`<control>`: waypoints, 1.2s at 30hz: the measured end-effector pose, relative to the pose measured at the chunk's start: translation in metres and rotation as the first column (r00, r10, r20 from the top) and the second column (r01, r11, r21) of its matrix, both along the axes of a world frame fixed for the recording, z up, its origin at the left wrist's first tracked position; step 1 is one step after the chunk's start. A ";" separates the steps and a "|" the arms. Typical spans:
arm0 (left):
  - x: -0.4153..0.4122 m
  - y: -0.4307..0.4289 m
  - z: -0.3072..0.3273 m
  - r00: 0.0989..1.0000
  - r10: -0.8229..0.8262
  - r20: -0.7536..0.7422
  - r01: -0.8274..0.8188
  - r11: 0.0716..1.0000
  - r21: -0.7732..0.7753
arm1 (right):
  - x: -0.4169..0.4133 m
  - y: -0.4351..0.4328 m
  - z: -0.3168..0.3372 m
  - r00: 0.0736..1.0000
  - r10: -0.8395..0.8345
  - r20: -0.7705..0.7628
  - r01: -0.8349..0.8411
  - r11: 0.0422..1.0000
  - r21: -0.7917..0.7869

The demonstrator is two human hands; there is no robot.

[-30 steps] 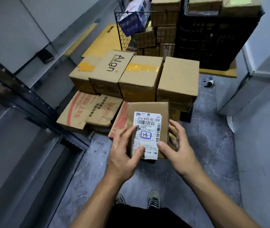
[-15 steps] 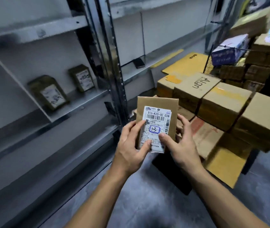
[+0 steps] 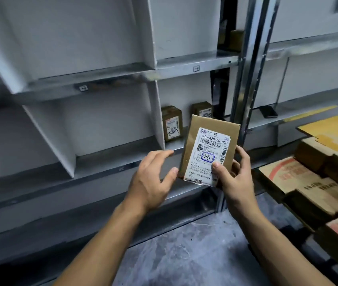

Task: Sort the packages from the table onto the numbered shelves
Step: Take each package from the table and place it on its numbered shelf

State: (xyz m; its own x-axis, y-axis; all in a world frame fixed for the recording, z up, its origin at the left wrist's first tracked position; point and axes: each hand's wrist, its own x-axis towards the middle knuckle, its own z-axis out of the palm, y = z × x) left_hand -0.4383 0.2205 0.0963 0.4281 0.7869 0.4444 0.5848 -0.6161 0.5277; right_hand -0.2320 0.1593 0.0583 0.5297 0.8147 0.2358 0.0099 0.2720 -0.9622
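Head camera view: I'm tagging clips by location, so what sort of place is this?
Probably a parcel sorting storeroom: grey metal shelving split by dividers, a package with a barcoded shipping label held in the right hand, and stacked cardboard boxes to the right.

Dim, cool indoor light, bent by a wide-angle lens.
Shelf edges [image 3: 93, 81] bow toward the corners and smear with blur at the left; the package [image 3: 205, 122] at centre is sharp, its white label [image 3: 211, 145] bright; deep shadow fills the lower left.
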 end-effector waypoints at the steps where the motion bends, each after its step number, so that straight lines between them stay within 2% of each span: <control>1: -0.011 0.007 0.005 0.997 0.047 -0.060 -0.045 0.998 0.035 | -0.005 0.009 0.004 1.000 0.019 0.011 -0.019 1.000 0.004; 5: -0.040 0.035 0.026 0.923 0.221 -0.316 -0.160 0.965 0.206 | -0.019 0.044 0.021 0.997 0.070 0.038 -0.071 0.997 0.035; 9: -0.054 0.062 0.045 0.847 0.336 -0.412 -0.247 0.935 0.255 | -0.033 0.086 0.046 0.986 0.151 0.075 -0.159 0.982 0.103; 16: -0.090 0.119 0.084 0.757 0.533 -0.379 -0.427 0.842 0.331 | -0.078 0.198 0.118 0.924 0.334 0.188 -0.373 0.895 0.245; 23: -0.139 0.159 0.111 0.691 0.693 -0.206 -0.617 0.714 0.330 | -0.153 0.310 0.183 0.858 0.418 0.298 -0.500 0.812 0.300; 28: -0.181 0.183 0.129 0.673 0.718 -0.177 -0.646 0.687 0.332 | -0.210 0.378 0.203 0.854 0.455 0.250 -0.513 0.818 0.261; 32: -0.217 0.208 0.138 0.676 0.720 -0.157 -0.644 0.681 0.348 | -0.245 0.414 0.212 0.855 0.391 0.341 -0.483 0.840 0.247; 36: -0.248 0.235 0.138 0.708 0.684 -0.173 -0.601 0.713 0.360 | -0.276 0.441 0.208 0.817 0.343 0.464 -0.470 0.862 0.190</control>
